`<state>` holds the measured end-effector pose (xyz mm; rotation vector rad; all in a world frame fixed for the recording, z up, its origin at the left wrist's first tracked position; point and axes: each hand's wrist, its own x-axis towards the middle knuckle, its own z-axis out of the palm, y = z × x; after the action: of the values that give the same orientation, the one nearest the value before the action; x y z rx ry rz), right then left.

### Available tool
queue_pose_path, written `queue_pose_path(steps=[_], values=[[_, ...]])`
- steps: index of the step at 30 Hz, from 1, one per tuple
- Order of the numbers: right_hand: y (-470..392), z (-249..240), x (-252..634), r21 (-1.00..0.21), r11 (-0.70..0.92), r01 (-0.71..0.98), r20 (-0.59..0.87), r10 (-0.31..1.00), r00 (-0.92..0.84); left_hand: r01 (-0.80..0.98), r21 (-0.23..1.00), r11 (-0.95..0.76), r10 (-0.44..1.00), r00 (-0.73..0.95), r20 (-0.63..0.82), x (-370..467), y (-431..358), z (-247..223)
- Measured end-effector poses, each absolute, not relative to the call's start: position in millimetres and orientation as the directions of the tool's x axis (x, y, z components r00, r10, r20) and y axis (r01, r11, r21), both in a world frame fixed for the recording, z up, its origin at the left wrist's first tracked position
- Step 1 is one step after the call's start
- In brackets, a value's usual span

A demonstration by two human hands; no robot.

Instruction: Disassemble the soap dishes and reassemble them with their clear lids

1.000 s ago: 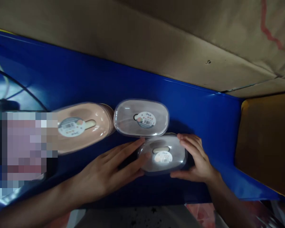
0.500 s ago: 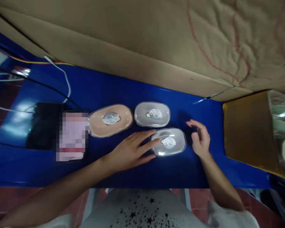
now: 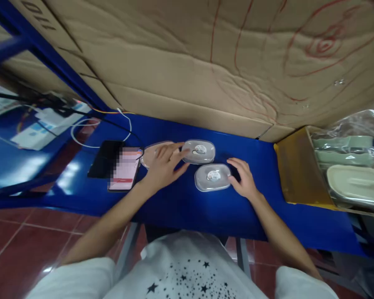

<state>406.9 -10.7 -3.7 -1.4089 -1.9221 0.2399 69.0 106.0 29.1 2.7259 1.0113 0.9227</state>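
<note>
Three oval lidded boxes with round paper labels lie on the blue table (image 3: 174,211). The peach box (image 3: 149,155) is at the left, partly covered by my left hand (image 3: 165,166). That hand hovers with fingers spread, its fingertips reaching the left end of the back grey box (image 3: 202,152); whether they touch it I cannot tell. The front grey box (image 3: 205,182) lies closer to me. At its right end is my right hand (image 3: 243,178), thumb and fingers apart, the thumb tip at the box's edge.
A phone (image 3: 124,168) with a blurred screen and a black flat object (image 3: 104,160) lie at the left among cables. On the right stands a cardboard carton (image 3: 299,166) holding pale green boxes in plastic. A cardboard wall (image 3: 174,74) closes off the back.
My left hand has left the front grey box and moved back and left, over the peach box and towards the back grey one. My right hand has come up to the front box. The view has shifted.
</note>
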Motion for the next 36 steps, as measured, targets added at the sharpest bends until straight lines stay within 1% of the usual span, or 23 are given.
queue_pose_path(steps=[1,3,5,6,8,14,17,20,24,28,31,36], values=[[-11.3,-3.3,404.0,-0.523,0.413,0.746,0.428,0.884,-0.189,0.624,0.246,-0.742,0.652,0.586,0.481,65.9,109.5,31.8],[-12.7,-2.3,396.5,-0.478,0.459,0.748,0.37,0.878,-0.303,0.725,0.19,-0.662,0.732,0.572,0.369,59.8,115.5,34.9],[-14.1,-0.7,388.8,-0.43,0.485,0.761,0.303,0.872,-0.385,0.789,0.158,-0.594,0.799,0.556,0.227,54.1,120.0,36.0],[-14.8,0.4,385.8,-0.41,0.492,0.768,0.279,0.869,-0.408,0.803,0.147,-0.577,0.814,0.552,0.179,51.5,121.6,36.3],[-16.3,3.4,382.4,-0.394,0.498,0.772,0.273,0.866,-0.42,0.812,0.131,-0.568,0.822,0.556,0.121,47.2,123.6,37.8],[-21.1,14.1,385.9,-0.384,0.497,0.778,0.297,0.865,-0.405,0.782,0.119,-0.611,0.789,0.613,0.023,43.6,116.9,46.7],[-21.9,16.1,385.9,-0.386,0.495,0.779,0.304,0.865,-0.399,0.743,0.135,-0.656,0.75,0.662,0.002,43.0,109.2,48.7],[-21.4,15.3,385.0,-0.387,0.493,0.779,0.303,0.866,-0.398,0.719,0.158,-0.677,0.729,0.684,0.016,40.8,104.9,52.2],[-19.8,12.5,385.5,-0.385,0.485,0.785,0.294,0.871,-0.394,0.738,0.172,-0.652,0.756,0.649,0.083,38.7,117.1,63.7],[-17.9,9.4,386.5,-0.391,0.465,0.794,0.285,0.882,-0.376,0.768,0.159,-0.621,0.784,0.609,0.118,43.7,153.2,75.0],[-16.4,7.0,388.5,-0.4,0.445,0.802,0.281,0.892,-0.354,0.777,0.13,-0.615,0.788,0.607,0.102,53.8,181.2,75.6],[-15.2,3.0,397.1,-0.401,0.406,0.821,0.273,0.909,-0.316,0.783,0.113,-0.611,0.789,0.614,0.013,70.1,207.6,61.7]])
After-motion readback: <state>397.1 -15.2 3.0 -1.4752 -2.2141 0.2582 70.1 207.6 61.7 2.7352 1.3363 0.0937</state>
